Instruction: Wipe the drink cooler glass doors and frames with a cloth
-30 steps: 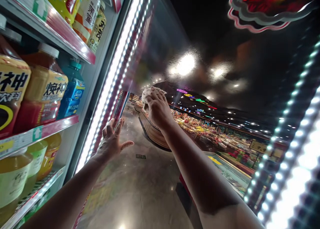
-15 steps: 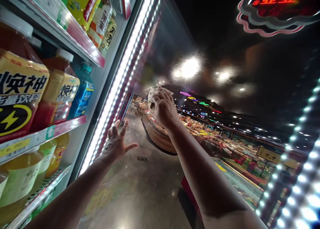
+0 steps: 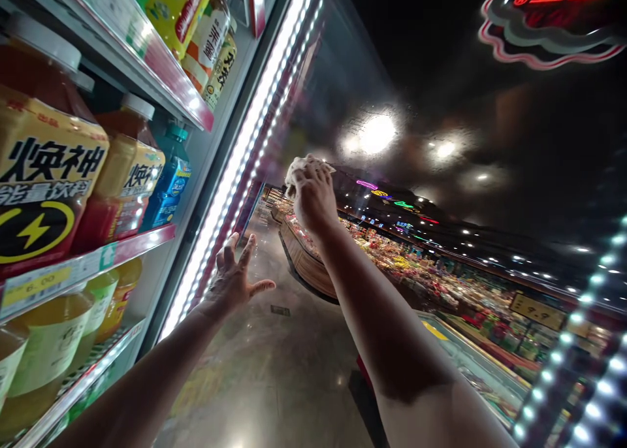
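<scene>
A crumpled pale cloth (image 3: 300, 172) is bunched under the fingers of my right hand (image 3: 315, 200), which presses it to a large see-through door pane (image 3: 343, 63). My right arm is stretched out ahead. Lower and to the left, my left hand (image 3: 238, 275) has its fingers spread and its thumb pointing right. It is beside the lit left edge of the pane, and whether the palm touches the glass I cannot tell. Small drops or smears show on the glass around a bright lamp reflection (image 3: 377, 133).
Shelves of bottled drinks (image 3: 49, 180) stand close on my left, with price strips (image 3: 98, 265) along their fronts. A bright LED strip (image 3: 245, 147) runs beside them. Through the glass appear a shop floor (image 3: 274, 369), a wood-sided display (image 3: 306, 262) and a low glass-topped case (image 3: 470, 350).
The view has shifted left, so shelves and sign sit further right. My right hand and the cloth have moved slightly up and left on the glass. The left hand keeps its spread pose.
</scene>
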The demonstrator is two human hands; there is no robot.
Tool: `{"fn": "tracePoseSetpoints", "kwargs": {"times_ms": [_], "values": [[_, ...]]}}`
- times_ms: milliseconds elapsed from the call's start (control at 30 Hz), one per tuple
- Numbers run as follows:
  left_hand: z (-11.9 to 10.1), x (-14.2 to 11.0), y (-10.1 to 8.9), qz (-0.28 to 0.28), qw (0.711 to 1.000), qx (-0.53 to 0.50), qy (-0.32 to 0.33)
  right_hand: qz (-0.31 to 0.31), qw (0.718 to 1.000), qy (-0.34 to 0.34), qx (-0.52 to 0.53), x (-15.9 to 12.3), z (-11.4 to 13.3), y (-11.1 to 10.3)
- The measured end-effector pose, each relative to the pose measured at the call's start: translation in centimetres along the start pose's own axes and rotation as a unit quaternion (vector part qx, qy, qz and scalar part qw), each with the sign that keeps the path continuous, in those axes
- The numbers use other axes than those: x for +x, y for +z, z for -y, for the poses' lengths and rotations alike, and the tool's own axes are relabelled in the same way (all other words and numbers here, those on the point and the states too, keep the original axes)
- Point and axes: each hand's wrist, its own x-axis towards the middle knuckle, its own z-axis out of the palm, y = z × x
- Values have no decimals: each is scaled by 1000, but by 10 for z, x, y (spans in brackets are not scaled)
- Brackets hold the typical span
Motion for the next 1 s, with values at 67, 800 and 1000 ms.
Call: {"fn": "tracePoseSetpoints", "kwargs": {"times_ms": [67,800,1000], "values": [[0,0,0,-2,1000,-2,-4,36,999,-40,8,0,5,5],[0,-1,3,5,1000,20,2,48,996,-67,20,49,20,36],[2,-1,7,-14,999,21,21,27,998,-43,26,58,22,43]]}}
